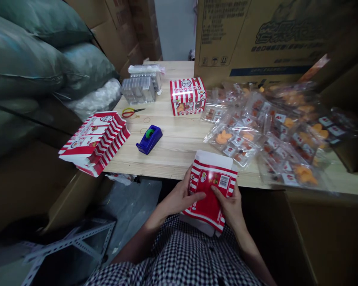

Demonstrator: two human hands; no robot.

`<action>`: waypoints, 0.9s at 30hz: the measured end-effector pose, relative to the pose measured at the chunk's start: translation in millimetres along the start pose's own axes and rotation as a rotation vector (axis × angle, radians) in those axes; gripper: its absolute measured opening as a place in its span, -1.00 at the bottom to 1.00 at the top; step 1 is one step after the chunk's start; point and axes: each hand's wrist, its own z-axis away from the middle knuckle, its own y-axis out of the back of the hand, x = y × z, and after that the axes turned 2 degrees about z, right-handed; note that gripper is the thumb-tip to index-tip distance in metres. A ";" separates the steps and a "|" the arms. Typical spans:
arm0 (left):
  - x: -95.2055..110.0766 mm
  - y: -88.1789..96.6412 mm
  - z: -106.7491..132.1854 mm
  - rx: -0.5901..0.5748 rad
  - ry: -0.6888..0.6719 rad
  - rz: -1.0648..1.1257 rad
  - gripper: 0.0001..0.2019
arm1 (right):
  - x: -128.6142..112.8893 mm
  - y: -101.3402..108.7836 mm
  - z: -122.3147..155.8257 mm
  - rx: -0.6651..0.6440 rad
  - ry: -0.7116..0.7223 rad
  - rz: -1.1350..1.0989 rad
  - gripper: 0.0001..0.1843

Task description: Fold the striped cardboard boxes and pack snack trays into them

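Note:
Between my two hands, over the table's front edge, is a red and white striped carton [207, 186] with a barcode on its upper face and white flaps at its ends. My left hand [185, 196] grips its left side, thumb lying across the red panel. On the right side my right hand [229, 202] grips it too, thumb on the face; the fingers behind are hidden. Beyond it stands a made-up striped box [187, 96]. To the left lies a stack of flat striped cartons [95, 139]. A blue tape dispenser [149, 140] with green tape sits nearer the middle.
Many clear packets [244, 127] with orange pieces are heaped on the right of the wooden table [173, 147]. Scissors [133, 112], rubber bands and clear plastic cases [139, 90] lie at the back left. A large cardboard box [256, 43] stands behind; stuffed sacks [41, 59] fill the left.

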 end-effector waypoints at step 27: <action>-32.3 10.3 -0.4 0.156 0.105 0.314 -0.35 | 5.9 10.5 -10.3 -0.156 -0.035 -0.060 -0.11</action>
